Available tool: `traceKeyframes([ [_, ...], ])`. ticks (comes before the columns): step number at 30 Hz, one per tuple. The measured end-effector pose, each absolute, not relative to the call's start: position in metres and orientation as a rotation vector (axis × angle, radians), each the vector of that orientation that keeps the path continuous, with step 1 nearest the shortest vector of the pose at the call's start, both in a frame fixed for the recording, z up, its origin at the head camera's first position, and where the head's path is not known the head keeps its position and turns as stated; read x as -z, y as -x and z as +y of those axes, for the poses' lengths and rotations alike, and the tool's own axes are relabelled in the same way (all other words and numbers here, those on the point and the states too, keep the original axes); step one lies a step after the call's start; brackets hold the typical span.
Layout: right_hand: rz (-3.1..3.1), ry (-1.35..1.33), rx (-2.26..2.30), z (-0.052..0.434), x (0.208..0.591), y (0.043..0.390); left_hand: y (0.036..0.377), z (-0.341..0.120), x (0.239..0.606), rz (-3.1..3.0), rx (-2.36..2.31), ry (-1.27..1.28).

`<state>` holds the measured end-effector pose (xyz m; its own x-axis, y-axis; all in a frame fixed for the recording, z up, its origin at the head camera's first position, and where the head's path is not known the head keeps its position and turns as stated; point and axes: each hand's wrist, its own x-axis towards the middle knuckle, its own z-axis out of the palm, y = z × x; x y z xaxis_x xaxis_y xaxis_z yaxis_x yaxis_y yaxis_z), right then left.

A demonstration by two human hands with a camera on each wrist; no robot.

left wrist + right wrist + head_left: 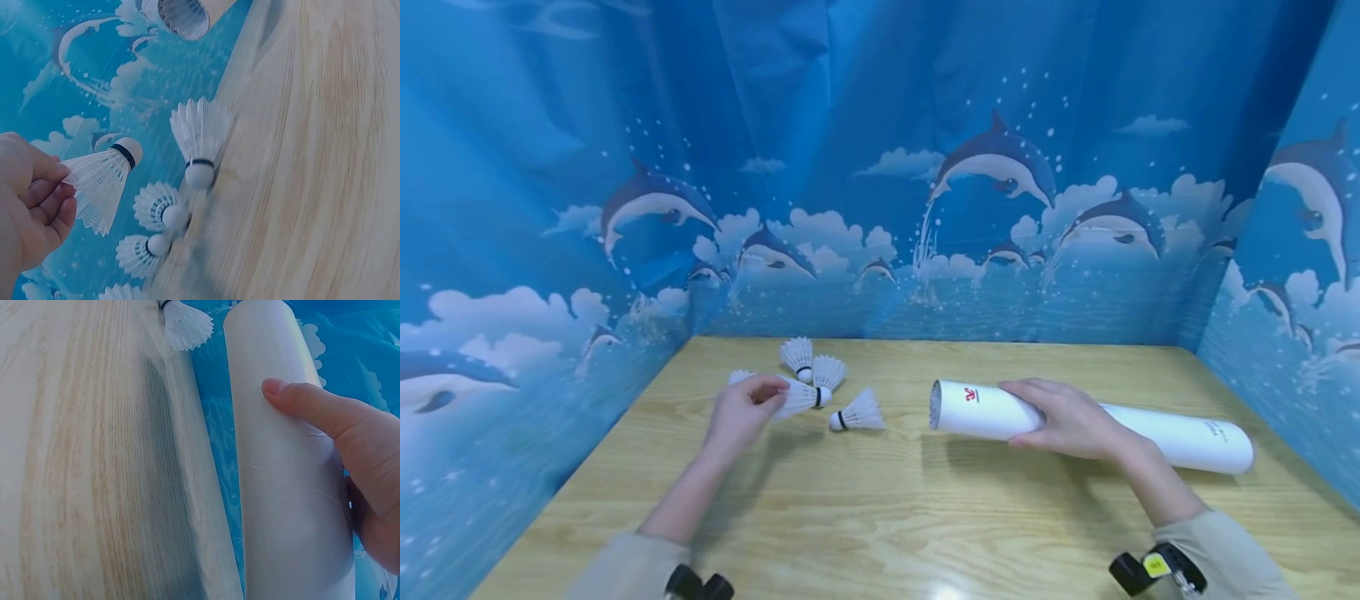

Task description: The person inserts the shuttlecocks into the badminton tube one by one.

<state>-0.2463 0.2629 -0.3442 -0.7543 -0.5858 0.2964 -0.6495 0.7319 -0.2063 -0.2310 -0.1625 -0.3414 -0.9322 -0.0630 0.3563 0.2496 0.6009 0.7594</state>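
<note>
My left hand (747,410) pinches a white shuttlecock (103,178) by the edge of its skirt, its black-banded cork pointing right toward the tube. My right hand (1070,419) grips a long white shuttlecock tube (1172,433) around its body, thumb on the near side. The tube's uncapped end (187,17) faces left, and pale, ribbed skirt edges show inside it. Raised at that end, the tube slopes down to the right. One loose shuttlecock (859,412) lies on its side between the held one and the tube.
Two more shuttlecocks lie behind the left hand, one farther back (797,357) and one nearer (829,372). Another (741,377) is partly hidden by that hand. The wooden table (865,517) ends at a blue dolphin-print curtain (850,167) at the back and sides.
</note>
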Motion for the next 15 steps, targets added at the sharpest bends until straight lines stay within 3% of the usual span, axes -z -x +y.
traceKeyframes([
  [15,-2.701,-0.998,-0.430,0.263,0.347,0.249,0.243,-0.121,0.349,-2.439,1.366,0.358],
])
